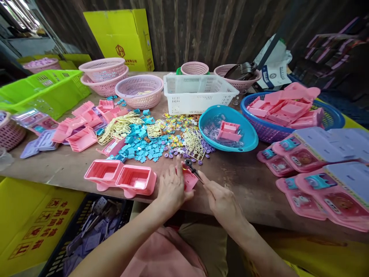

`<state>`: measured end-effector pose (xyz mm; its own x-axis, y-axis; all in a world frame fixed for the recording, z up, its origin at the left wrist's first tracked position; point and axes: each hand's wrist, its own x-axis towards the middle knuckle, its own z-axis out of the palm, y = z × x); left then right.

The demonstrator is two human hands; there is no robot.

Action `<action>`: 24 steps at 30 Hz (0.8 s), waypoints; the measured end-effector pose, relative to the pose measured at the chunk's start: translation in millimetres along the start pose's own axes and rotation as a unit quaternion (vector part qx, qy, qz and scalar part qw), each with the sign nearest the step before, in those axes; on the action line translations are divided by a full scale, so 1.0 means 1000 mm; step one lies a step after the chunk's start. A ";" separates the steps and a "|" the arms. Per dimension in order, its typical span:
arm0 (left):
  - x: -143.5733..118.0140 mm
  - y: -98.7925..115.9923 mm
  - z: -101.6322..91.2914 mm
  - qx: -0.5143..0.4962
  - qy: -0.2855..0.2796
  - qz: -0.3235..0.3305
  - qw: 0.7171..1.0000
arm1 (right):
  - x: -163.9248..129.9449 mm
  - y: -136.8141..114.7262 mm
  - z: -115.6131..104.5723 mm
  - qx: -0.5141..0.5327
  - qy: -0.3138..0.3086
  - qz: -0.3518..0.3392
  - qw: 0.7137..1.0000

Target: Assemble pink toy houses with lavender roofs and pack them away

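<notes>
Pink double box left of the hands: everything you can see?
The pink double box looks like glossy molded plastic: two open-topped compartments joined side by side, rounded lobes jutting low at the front. It stands upright on the table, near the front edge, beside the left hand but not held. Whether the blue pieces behind touch it is unclear.

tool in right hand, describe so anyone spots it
On the brown table, by its near edge, the left hand touches a pink piece. Beside it, the right hand holds the tool, its dark, round head unlike the bright plastic parts around.
</notes>
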<state>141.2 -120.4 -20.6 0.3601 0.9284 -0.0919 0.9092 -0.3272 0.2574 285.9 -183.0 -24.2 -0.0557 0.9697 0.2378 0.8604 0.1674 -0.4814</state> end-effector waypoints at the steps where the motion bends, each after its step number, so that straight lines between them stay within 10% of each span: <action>1: -0.001 -0.004 0.000 -0.029 0.006 0.009 1.000 | -0.001 0.002 -0.003 0.013 0.018 -0.002 1.000; 6: -0.012 -0.030 -0.004 -0.304 0.019 0.120 0.945 | -0.018 0.034 -0.036 -0.084 0.156 0.072 0.982; 14: -0.028 -0.040 0.003 -0.576 -0.084 0.103 0.806 | -0.047 0.111 -0.034 -0.341 0.126 0.180 0.914; 19: -0.020 -0.025 0.002 -0.763 -0.106 -0.025 0.637 | -0.048 0.128 -0.018 -0.325 0.128 0.183 0.919; 24: -0.015 -0.021 -0.001 -0.838 -0.202 -0.167 0.480 | -0.031 0.093 -0.013 -0.168 0.222 0.109 0.954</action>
<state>116.7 -127.7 -23.3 0.5708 0.6597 -0.4889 -0.3917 0.7421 0.5440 374.4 -200.2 -65.1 0.2990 0.7912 0.5334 0.9450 -0.1677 -0.2809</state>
